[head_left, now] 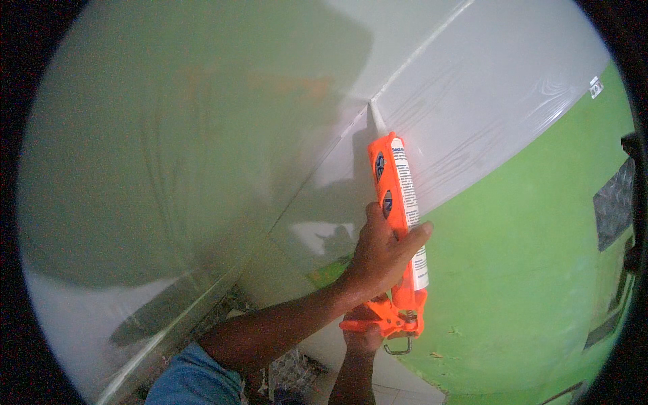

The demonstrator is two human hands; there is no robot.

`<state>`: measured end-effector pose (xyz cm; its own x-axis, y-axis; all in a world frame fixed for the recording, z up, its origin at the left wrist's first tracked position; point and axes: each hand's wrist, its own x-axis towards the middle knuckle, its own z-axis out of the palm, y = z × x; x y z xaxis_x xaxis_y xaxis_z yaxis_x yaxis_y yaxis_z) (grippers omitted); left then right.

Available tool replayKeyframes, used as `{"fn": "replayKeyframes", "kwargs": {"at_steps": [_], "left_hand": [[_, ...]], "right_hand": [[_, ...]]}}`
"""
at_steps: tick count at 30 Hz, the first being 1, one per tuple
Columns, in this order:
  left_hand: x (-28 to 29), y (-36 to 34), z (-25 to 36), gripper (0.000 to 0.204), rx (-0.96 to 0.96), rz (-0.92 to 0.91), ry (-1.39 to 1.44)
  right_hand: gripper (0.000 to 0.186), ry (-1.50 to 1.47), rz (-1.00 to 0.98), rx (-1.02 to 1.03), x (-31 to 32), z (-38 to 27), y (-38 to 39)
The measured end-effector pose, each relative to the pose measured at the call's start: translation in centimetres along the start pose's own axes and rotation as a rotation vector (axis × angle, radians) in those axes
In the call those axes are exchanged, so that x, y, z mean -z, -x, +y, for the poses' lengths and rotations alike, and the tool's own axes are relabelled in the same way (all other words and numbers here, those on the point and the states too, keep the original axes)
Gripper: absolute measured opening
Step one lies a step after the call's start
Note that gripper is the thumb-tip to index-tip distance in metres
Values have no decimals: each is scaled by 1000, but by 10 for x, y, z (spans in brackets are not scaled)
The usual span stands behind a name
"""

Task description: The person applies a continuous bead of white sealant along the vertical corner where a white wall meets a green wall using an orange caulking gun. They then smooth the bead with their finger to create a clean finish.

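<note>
Snugly, left hand (pixel 380 255), right hand (pixel 365 340) around caulking gun (pixel 397 217)

A bright green wall (pixel 513 270), with small worn patches (pixel 436 355) low down, spans the right beside pale tiles (pixel 391 383).

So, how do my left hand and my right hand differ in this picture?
The left hand holds the orange caulk gun around its middle; the right hand is lower, at the lever. The left hand shows mostly unhidden, while the gun partly covers the right hand. The left arm enters with a blue sleeve; the right arm shows no sleeve. Both hands are bare and on the same gun.
</note>
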<state>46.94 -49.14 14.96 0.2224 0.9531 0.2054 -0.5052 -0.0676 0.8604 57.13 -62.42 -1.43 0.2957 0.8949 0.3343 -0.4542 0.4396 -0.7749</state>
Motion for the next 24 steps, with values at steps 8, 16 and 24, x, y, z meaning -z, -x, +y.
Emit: {"fn": "replayKeyframes", "kwargs": {"at_steps": [8, 16, 24], "left_hand": [[1, 0, -1, 51, 19, -27, 15], [1, -2, -4, 50, 3, -27, 13], [4, -2, -4, 50, 6, -15, -22]], "right_hand": [[75, -36, 114, -16, -11, 4, -1], [77, 40, 79, 16, -25, 3, -11], [77, 41, 89, 21, -24, 8, -11]]}}
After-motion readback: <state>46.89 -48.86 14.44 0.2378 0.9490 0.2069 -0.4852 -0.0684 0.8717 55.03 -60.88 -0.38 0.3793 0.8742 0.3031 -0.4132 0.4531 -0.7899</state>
